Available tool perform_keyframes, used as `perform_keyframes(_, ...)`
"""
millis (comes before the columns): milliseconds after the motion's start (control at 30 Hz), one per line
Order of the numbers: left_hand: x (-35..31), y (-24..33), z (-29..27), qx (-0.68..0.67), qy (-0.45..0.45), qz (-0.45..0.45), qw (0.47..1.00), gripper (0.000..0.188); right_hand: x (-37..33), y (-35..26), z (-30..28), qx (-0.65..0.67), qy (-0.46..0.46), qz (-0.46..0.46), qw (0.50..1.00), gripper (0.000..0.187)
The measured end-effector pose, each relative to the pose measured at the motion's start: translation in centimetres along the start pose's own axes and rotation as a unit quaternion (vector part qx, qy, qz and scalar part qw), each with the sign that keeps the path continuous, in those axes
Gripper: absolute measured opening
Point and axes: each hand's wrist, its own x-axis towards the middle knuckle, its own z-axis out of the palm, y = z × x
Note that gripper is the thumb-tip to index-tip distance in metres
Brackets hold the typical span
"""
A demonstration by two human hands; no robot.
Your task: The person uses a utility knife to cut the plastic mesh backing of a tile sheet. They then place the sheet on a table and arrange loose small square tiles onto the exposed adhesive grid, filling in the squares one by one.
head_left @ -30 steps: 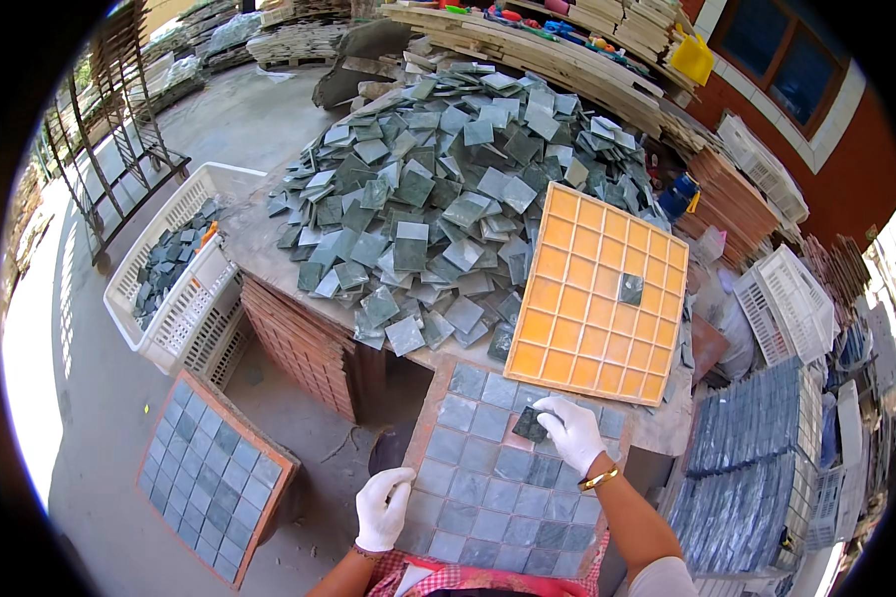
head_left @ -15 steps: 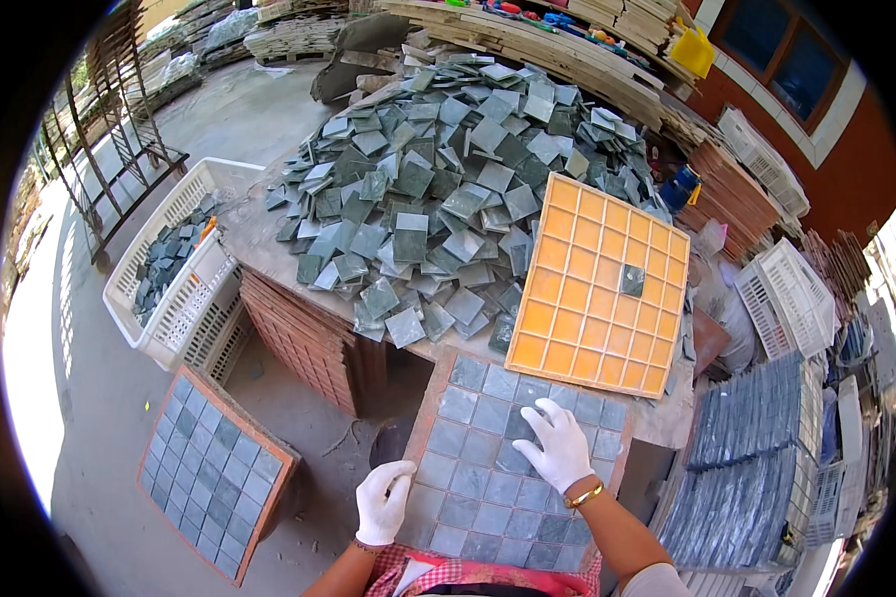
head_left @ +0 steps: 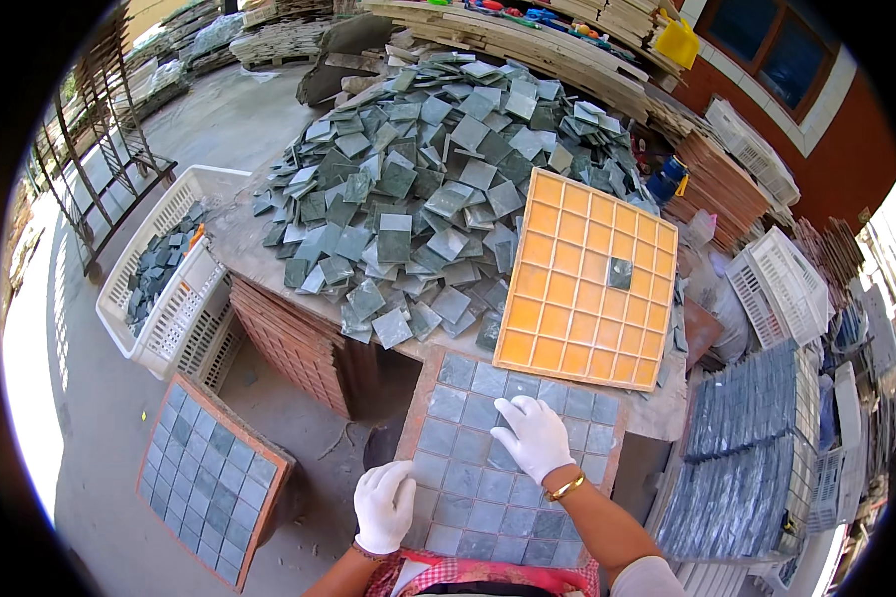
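A pale concrete floor [head_left: 239, 109] runs along a cluttered yard. At far left stands a dark metal rack [head_left: 95, 164], and nearer is a white slotted crate [head_left: 179, 313] holding grey stone pieces. Below it, a panel of blue-grey tiles [head_left: 207, 478] with a reddish rim sits tilted. Next to it, reddish-brown grid trays [head_left: 284, 343] stand packed on edge beside the worktable [head_left: 244, 239], which carries a big loose heap of grey-green square tiles [head_left: 398, 239].

The left hand [head_left: 383, 505], in a white glove, is at the left edge of the tile sheet [head_left: 468, 486], which lies in front of the person in rows within a reddish border. Its fingers are curled, thumb near the forefinger; I can't tell whether they grip the edge. The right hand [head_left: 536, 438], also gloved, with a gold bracelet [head_left: 564, 486] at the wrist, is over the sheet's upper middle, fingers bent and a little apart; whether the fingertips touch a tile is unclear.

Just beyond, an orange grid tray [head_left: 553, 298] lies askew, one dark tile [head_left: 619, 274] in a cell. At right are stacked bundles of blue-grey sheets [head_left: 737, 458], and behind them a white crate [head_left: 786, 284].
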Motion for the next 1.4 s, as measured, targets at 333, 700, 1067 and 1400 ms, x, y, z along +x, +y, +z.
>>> perform_keyframes(333,8.8,2.7,8.6,0.178,-0.227,0.213,0.934,0.068,-3.8,6.3,-2.1,0.444,0.071,0.174,0.876,0.041)
perform_keyframes(700,8.2,3.2,10.7,0.295,-0.260,0.226,0.891,0.101,-15.2,8.2,1.1,0.411,0.283,0.269,0.824,0.029)
perform_keyframes(1067,6.9,4.8,12.0,0.314,-0.304,0.278,0.855,0.105,-14.8,9.5,-0.3,0.325,0.314,0.256,0.854,0.024)
perform_keyframes(1400,4.1,8.7,15.3,0.239,-0.351,0.317,0.848,0.100,-16.0,9.7,0.2,0.306,0.337,0.256,0.853,0.026)
